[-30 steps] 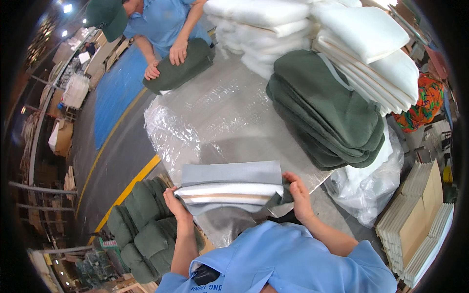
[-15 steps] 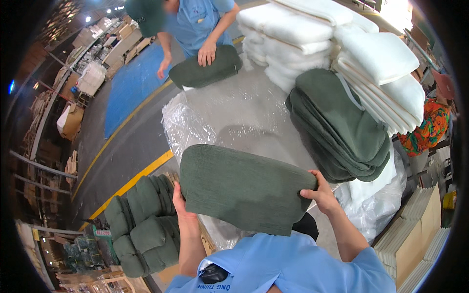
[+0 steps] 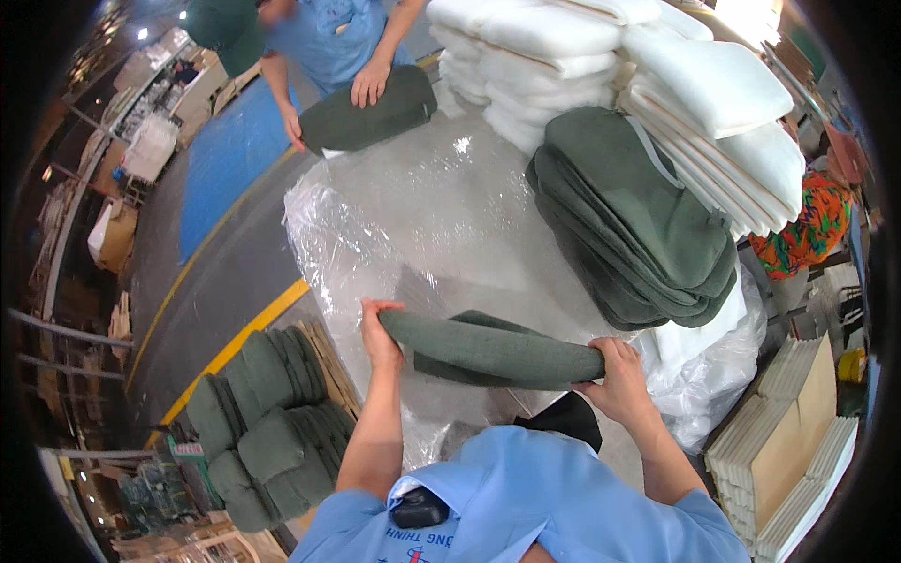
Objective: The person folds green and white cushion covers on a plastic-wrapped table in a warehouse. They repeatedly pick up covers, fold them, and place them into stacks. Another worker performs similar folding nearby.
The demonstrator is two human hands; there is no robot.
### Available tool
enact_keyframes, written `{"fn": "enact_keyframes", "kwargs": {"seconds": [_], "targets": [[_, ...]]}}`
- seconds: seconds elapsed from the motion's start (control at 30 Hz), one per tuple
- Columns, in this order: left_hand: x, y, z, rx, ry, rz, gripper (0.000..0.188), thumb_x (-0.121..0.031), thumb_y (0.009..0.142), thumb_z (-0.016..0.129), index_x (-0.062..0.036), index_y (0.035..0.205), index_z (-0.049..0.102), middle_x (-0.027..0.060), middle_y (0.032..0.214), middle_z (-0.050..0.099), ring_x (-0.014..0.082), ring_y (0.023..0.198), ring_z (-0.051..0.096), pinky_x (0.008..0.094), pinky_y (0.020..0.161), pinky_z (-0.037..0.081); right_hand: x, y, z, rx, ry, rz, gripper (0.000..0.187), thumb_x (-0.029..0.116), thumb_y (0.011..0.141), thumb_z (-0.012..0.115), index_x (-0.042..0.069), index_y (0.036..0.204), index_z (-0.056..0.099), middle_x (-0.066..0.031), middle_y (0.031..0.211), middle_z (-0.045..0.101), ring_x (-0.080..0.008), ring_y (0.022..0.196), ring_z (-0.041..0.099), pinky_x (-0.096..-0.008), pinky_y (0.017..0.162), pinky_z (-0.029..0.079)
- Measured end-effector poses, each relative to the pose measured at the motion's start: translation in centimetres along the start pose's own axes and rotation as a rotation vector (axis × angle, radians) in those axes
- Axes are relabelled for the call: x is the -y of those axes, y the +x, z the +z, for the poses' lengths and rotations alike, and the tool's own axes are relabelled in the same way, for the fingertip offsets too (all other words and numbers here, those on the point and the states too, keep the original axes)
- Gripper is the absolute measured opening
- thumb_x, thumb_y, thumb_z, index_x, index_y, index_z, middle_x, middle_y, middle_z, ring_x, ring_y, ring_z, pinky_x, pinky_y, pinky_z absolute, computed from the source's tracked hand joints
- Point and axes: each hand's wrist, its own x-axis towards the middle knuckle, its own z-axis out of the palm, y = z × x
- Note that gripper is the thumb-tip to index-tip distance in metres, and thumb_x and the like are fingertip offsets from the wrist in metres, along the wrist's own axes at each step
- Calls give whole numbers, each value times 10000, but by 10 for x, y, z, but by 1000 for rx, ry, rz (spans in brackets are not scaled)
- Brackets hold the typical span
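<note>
I hold a dark green padded cover (image 3: 488, 349) folded over into a long roll, just above the plastic-wrapped table (image 3: 441, 216). My left hand (image 3: 378, 330) grips its left end and my right hand (image 3: 615, 380) grips its right end. Both hands are closed on the fabric. A stack of flat green covers (image 3: 638, 220) lies on the table to the right of the roll, beyond my right hand.
White foam pads (image 3: 601, 47) are piled at the far side of the table. Across it, another person's hands press a rolled green cushion (image 3: 366, 108). Finished green rolls (image 3: 267, 413) lie stacked on a pallet at lower left. Flat cardboard sheets (image 3: 788, 450) stand at right.
The green cover was held up flat and broad half a second ago; now it is folded into a narrow roll and lowered toward the table. My hands stayed on its ends.
</note>
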Motion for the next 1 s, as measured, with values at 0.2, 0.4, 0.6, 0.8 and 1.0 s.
{"fn": "enact_keyframes", "kwargs": {"seconds": [0.2, 0.4, 0.6, 0.8, 1.0], "targets": [[-4, 5, 25, -149, -34, 49, 556, -465, 1098, 406, -91, 834, 722, 58, 939, 700, 208, 915, 602, 359, 890, 474, 61, 42, 18, 316, -303, -182, 524, 317, 746, 892, 24, 1085, 619, -199, 1149, 700, -419, 1069, 690, -518, 889, 563], [-2, -48, 5, 7, -199, -216, 664, -602, 1103, 385, -125, 1558, 467, 105, 1579, 492, 280, 1458, 444, 454, 1197, 366, 103, 66, 56, 343, -244, -374, 524, 220, 824, 794, 34, 1231, 522, -207, 1084, 683, -431, 1004, 702, -512, 861, 566], [42, -105, -41, 389, -14, -423, 537, -305, 1050, 630, -137, 1534, 467, 134, 1346, 583, 268, 1057, 632, 425, 936, 526, 91, 67, 10, 317, -24, -222, 575, 310, 877, 768, 102, 1369, 555, -186, 1057, 729, -418, 975, 714, -519, 811, 563], [-12, -107, 21, 526, -356, -358, 561, -421, 1057, 559, -76, 1495, 502, 128, 1390, 601, 289, 1222, 571, 462, 1026, 468, 103, 49, -16, 44, 344, -80, 677, 333, 877, 808, 97, 1448, 533, -210, 1097, 748, -428, 1032, 710, -500, 888, 554], [-84, -35, 72, 526, -254, -171, 617, -447, 1092, 565, 1, 1508, 483, 155, 1502, 562, 319, 1355, 561, 492, 1132, 465, 134, 19, -7, -220, 768, -61, 727, 322, 890, 845, 25, 1451, 491, -189, 1202, 703, -329, 1103, 700, -407, 954, 539]]}}
